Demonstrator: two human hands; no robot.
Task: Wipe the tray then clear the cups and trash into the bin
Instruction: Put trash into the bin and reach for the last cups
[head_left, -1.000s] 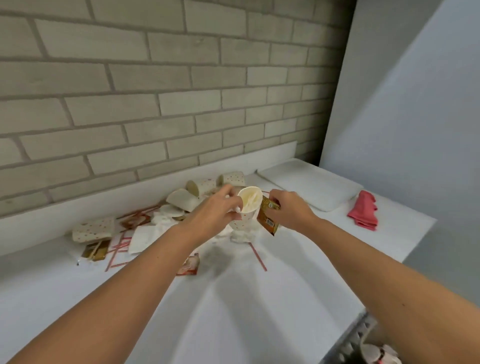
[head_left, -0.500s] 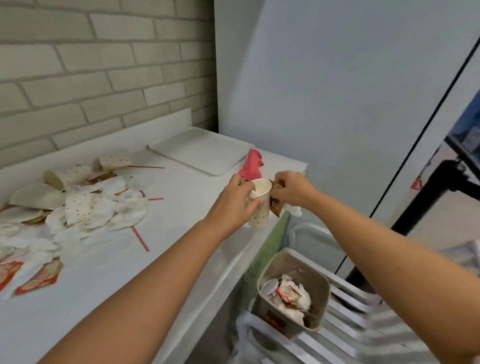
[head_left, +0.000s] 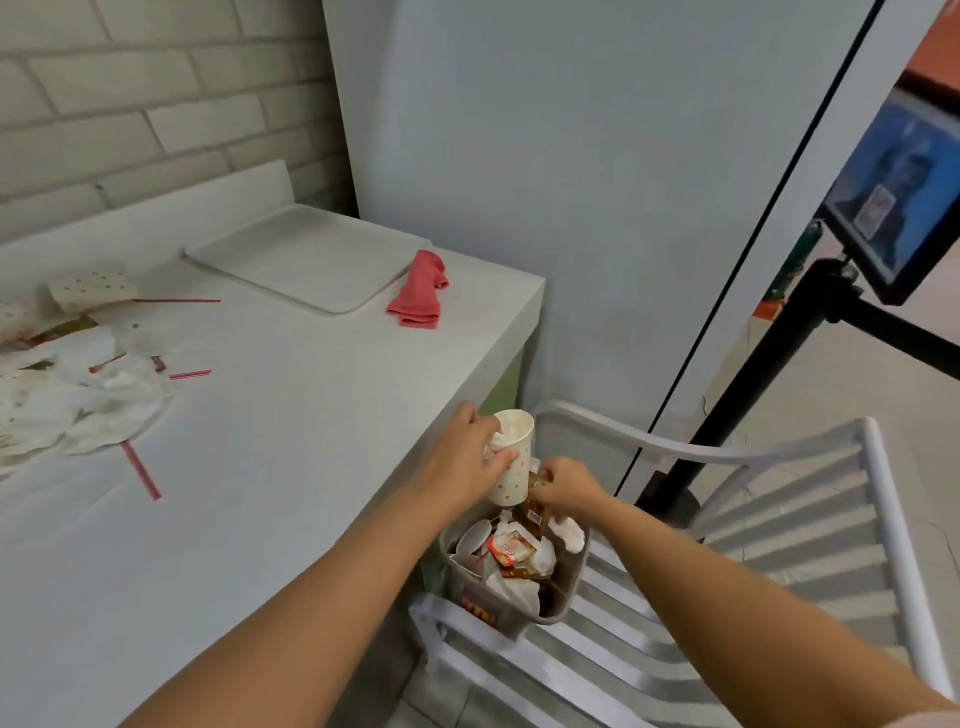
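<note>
**A:** What are the hands doing, just below the middle of the frame?

**B:** The left hand (head_left: 467, 462) is curling its fingers round a dotted paper cup (head_left: 511, 470) and holding it upright. It is also pressing a crumpled white napkin (head_left: 493, 442) against the cup's side. The right hand (head_left: 567, 486) is pinching a brown sachet (head_left: 536, 482) between thumb and fingers, just right of the cup.

**A:** And where is the bin sitting?

**B:** The bin (head_left: 462, 582) is standing directly under both hands, on a white slatted chair (head_left: 779, 525) at lower right, just off the worktop's corner. Cups, wrappers and crumpled paper are filling it to about the rim.

**A:** What is lying on the worktop (head_left: 291, 447)?

**B:** At the left edge, a heap of trash (head_left: 78, 400) is spreading out: napkins, wrappers and flattened dotted cups. A red straw (head_left: 141, 470) is lying just below the heap. Another cup (head_left: 91, 285) is lying on its side further up at the left.

**A:** And further back?

**B:** A red cloth (head_left: 421, 291) is lying bunched near the far right edge, just beside the tray. The tray (head_left: 291, 260) is sitting flat in the back corner, close to the brick wall (head_left: 130, 104). At upper right, a screen (head_left: 904, 197) is hanging on a black stand.
</note>
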